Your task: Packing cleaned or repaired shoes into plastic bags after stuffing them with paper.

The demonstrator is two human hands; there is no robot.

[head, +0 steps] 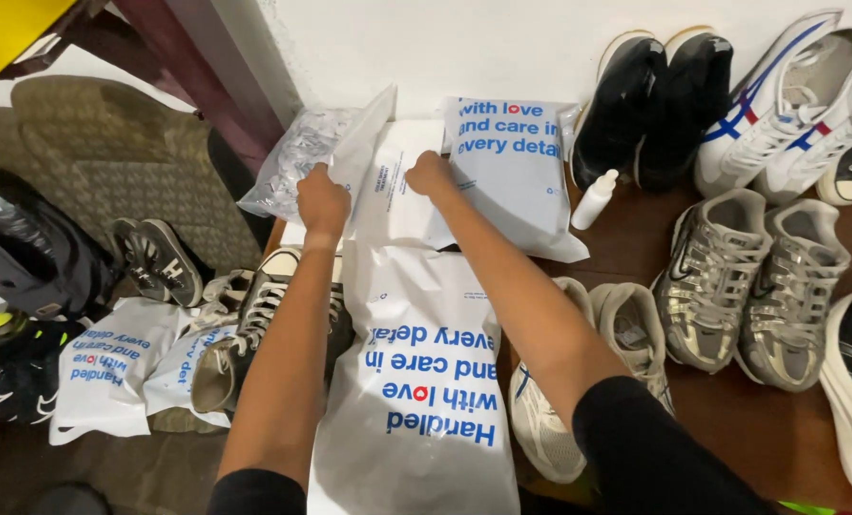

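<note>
My left hand [322, 200] and my right hand [430, 175] both grip the far edge of a white plastic mailer bag [388, 191] with blue print, held flat against the wall. Under my forearms, a second filled white mailer bag [416, 381] lies on the brown table [760, 429]. Leaning on the wall just right of my right hand is a third such bag [517, 172]. Left of my left hand sits a clear crinkled plastic bag [292, 162].
Several pairs of sneakers lie on the table: black ones [650, 95], white ones with blue stripes [789, 95], silver ones [750, 277], beige ones [579, 381]. A small white bottle [593, 200] stands by the wall. Dark lace-up shoes [254, 334] and more white bags [111, 367] lie to the left.
</note>
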